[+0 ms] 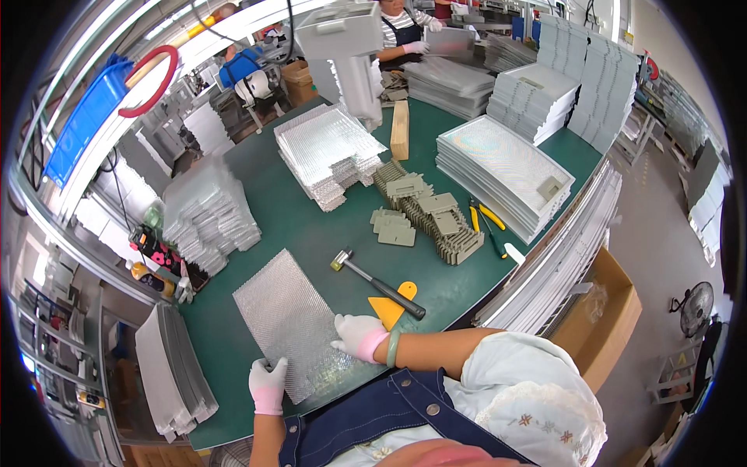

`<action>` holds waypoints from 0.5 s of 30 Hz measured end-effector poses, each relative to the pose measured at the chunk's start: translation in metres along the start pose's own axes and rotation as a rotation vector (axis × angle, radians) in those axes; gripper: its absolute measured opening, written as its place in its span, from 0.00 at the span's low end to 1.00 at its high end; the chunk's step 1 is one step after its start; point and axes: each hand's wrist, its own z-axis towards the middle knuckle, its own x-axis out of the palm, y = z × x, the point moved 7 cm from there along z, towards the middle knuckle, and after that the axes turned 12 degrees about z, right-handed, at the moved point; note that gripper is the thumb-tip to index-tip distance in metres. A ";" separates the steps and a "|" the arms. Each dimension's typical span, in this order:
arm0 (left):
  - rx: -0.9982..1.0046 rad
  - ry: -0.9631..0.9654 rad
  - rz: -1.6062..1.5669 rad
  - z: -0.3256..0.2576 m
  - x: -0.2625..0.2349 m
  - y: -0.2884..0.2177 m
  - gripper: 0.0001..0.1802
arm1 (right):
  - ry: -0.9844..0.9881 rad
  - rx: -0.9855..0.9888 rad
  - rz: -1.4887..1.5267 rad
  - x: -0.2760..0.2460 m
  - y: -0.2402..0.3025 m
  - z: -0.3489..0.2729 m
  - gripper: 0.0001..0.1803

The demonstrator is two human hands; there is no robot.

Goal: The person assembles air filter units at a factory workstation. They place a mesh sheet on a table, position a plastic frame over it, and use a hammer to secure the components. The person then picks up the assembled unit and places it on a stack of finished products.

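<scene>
A silvery metal mesh sheet [284,315] lies slantwise on the green table in front of me. My left hand [268,383], in a white glove with a pink cuff, grips its near left edge, the thumb on top. At its right edge is my right hand [360,336], gloved the same way, its fingers bent around that edge; their undersides are hidden. Just beyond the right hand a mallet [381,286] with a dark handle lies across a yellow plastic scraper [387,311].
Grey-green plastic plates [440,214] lie in a row mid-table, with pliers [492,218] beside them. Stacks of mesh sheets [323,152] and framed panels [506,167] stand farther back. A wooden block [400,128] stands near a grey machine [350,54]. A co-worker [405,35] handles panels beyond.
</scene>
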 end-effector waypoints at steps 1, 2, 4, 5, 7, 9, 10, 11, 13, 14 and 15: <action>0.000 0.003 0.010 -0.001 -0.001 -0.002 0.33 | -0.007 -0.008 0.000 0.001 -0.001 0.001 0.26; -0.002 0.007 0.022 -0.002 -0.001 -0.002 0.33 | 0.005 0.008 0.003 0.001 0.000 0.000 0.26; -0.007 -0.016 0.035 0.001 0.000 0.000 0.33 | 0.031 0.037 0.010 -0.002 0.003 -0.001 0.26; -0.010 -0.025 0.039 0.000 0.001 0.000 0.33 | -0.004 0.014 -0.020 0.000 0.002 0.000 0.27; -0.012 -0.024 0.023 -0.002 0.000 0.000 0.33 | -0.022 0.019 -0.021 0.005 -0.001 0.001 0.28; -0.012 -0.007 0.003 -0.004 0.001 -0.003 0.33 | -0.032 0.020 -0.026 0.005 -0.003 0.003 0.29; -0.011 0.008 0.002 -0.004 -0.001 -0.003 0.33 | -0.034 0.016 -0.020 0.004 -0.003 0.004 0.29; -0.012 0.024 0.001 -0.006 -0.002 -0.004 0.33 | -0.031 0.012 -0.014 0.003 -0.003 0.003 0.30; -0.045 -0.030 0.167 -0.015 -0.005 -0.003 0.32 | -0.022 0.018 -0.010 0.002 -0.004 0.003 0.30; -0.061 -0.057 0.252 -0.019 -0.009 -0.006 0.31 | -0.018 0.022 -0.006 0.002 -0.003 0.002 0.30; -0.103 0.003 0.293 -0.022 -0.008 -0.007 0.30 | -0.035 0.012 -0.018 0.000 -0.002 0.001 0.29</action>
